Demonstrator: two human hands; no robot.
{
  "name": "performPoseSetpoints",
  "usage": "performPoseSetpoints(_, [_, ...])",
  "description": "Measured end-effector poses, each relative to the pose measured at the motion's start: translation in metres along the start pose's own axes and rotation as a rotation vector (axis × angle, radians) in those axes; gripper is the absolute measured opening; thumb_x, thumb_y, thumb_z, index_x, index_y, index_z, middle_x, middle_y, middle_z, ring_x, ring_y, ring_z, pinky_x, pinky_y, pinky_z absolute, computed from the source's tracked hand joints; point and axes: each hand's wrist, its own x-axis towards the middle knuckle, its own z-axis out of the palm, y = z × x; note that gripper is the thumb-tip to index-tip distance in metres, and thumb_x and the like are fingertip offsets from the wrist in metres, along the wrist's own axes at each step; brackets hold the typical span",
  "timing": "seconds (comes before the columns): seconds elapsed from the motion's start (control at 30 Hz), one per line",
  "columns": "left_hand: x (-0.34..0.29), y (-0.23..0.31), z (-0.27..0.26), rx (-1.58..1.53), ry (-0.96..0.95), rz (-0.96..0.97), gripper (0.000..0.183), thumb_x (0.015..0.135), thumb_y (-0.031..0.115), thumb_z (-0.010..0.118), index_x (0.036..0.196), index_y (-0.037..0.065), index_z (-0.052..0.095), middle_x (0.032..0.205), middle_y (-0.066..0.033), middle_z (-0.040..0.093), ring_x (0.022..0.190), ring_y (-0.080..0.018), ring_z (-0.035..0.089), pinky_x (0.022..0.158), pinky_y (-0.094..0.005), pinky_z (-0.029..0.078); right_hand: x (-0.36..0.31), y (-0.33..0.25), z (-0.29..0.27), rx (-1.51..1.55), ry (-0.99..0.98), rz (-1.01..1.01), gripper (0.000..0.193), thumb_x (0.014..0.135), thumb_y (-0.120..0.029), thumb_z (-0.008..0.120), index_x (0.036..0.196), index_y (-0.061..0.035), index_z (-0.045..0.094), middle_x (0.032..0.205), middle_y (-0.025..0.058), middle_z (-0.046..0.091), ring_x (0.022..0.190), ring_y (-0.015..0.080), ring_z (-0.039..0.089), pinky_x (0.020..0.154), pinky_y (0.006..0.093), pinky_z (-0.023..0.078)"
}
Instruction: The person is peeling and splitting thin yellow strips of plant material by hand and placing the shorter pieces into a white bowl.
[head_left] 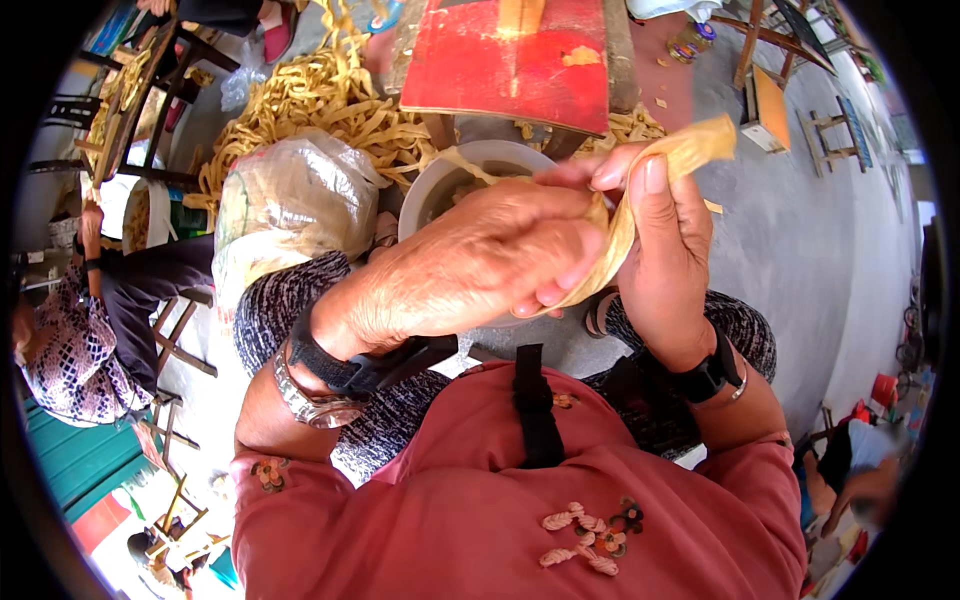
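A pale yellow, leaf-like strip [700, 150] stretches between my two hands, folded and twisted along its length. My right hand [668, 250] pinches it with the thumb near its upper end, and the loose tip sticks out past the fingers. My left hand [480, 260] is closed round the lower part, its fingers partly hidden behind the back of the hand. Under my hands stands a white bucket [409, 212], largely covered by my left hand; a similar strip hangs over its far side.
A large heap of yellow strips [310, 95] lies on the floor ahead to the left, behind a stuffed plastic sack [295, 200]. A low bench with a red board [500, 75] stands ahead. Another person [90, 340] sits at the left. Wooden stools [770, 110] stand far right.
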Motion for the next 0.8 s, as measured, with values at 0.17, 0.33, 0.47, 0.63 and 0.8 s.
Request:
performPoseSetpoints(0.17, [-0.001,0.003,-0.003,0.519,0.256,0.21,0.008,0.085,0.01,0.062,0.084,0.003,0.059,0.074,-0.0068,0.055,0.061,-0.0204,0.053,0.055,-0.0284,0.042,0.006,-0.01,-0.005,0.122,-0.055,0.483,0.031,0.097,-0.026,0.046,0.083,-0.0026,0.059,0.07,-0.0024,0.054,0.063,0.0041,0.046,0.057,0.0214,0.038])
performPoseSetpoints(0.33, [-0.004,0.004,0.001,0.946,0.464,0.436,0.012,0.078,0.008,0.064,0.087,0.002,0.059,0.095,-0.0149,0.058,0.082,-0.0307,0.061,0.066,-0.0359,0.05,0.003,0.002,-0.004,-0.207,-0.21,0.402,0.031,0.094,-0.019,0.039,0.082,0.0015,0.06,0.064,-0.0027,0.053,0.058,0.0043,0.043,0.051,0.0239,0.033])
performPoseSetpoints(0.47, [-0.008,0.006,0.001,0.896,0.404,0.426,0.017,0.079,0.008,0.066,0.092,0.0,0.058,0.101,-0.0166,0.059,0.089,-0.0339,0.06,0.071,-0.037,0.051,0.004,0.001,-0.007,-0.218,-0.306,0.421,0.032,0.093,-0.018,0.037,0.087,0.0039,0.06,0.067,-0.0008,0.054,0.059,0.0067,0.044,0.056,0.0233,0.037])
performPoseSetpoints(0.63, [-0.012,0.01,-0.003,0.852,0.407,0.257,0.015,0.084,0.008,0.06,0.095,-0.002,0.055,0.084,-0.0135,0.055,0.076,-0.034,0.056,0.067,-0.036,0.048,0.016,-0.011,-0.009,-0.289,-0.386,0.43,0.036,0.095,-0.029,0.042,0.088,0.0023,0.057,0.075,0.0032,0.053,0.066,0.0112,0.045,0.063,0.0241,0.038])
performPoseSetpoints(0.8, [-0.009,0.0,-0.005,0.462,0.423,0.313,0.012,0.09,0.008,0.056,0.099,0.0,0.054,0.078,-0.0054,0.057,0.075,-0.017,0.059,0.067,-0.0295,0.046,0.01,0.001,-0.019,-0.394,-0.381,0.186,0.043,0.093,-0.042,0.046,0.084,-0.0008,0.052,0.073,0.0049,0.048,0.066,0.0131,0.043,0.061,0.026,0.035])
